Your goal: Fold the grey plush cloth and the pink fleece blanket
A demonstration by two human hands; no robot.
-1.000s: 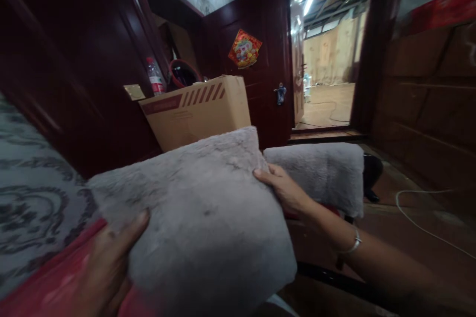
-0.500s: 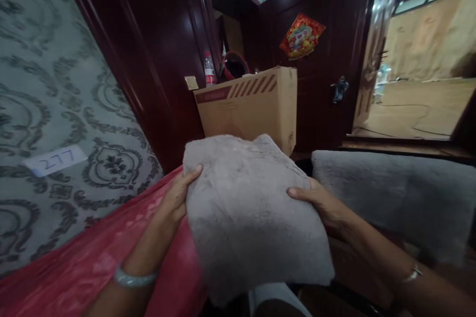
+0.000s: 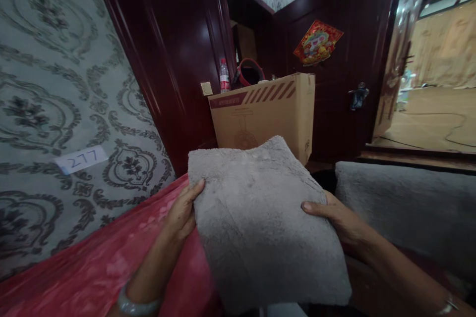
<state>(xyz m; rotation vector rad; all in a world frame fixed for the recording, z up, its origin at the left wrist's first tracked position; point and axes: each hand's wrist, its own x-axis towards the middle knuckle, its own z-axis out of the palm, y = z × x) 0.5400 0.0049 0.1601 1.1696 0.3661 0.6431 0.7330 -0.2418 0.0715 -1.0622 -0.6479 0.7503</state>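
Note:
A grey plush cloth (image 3: pixel 267 223) is held up in front of me, its upper edge dipping between two raised corners. My left hand (image 3: pixel 186 210) grips its left edge, thumb on the near face and the other fingers behind. On the right edge, my right hand (image 3: pixel 330 213) pinches it the same way, thumb in front. The cloth's lower part hangs down toward my lap. Another grey plush piece (image 3: pixel 405 213) lies draped over something to the right of my right hand.
A pink-red cover (image 3: pixel 111 262) spreads at the lower left. Beyond the cloth stands a large cardboard box (image 3: pixel 260 114), with a plastic bottle (image 3: pixel 224 78) by its back edge. A dark red door (image 3: pixel 349 54) is at the back; an open doorway lies on the right.
My view has swung slightly left and up, so the room appears shifted right. The cloth sits a little lower in view, still held by both hands.

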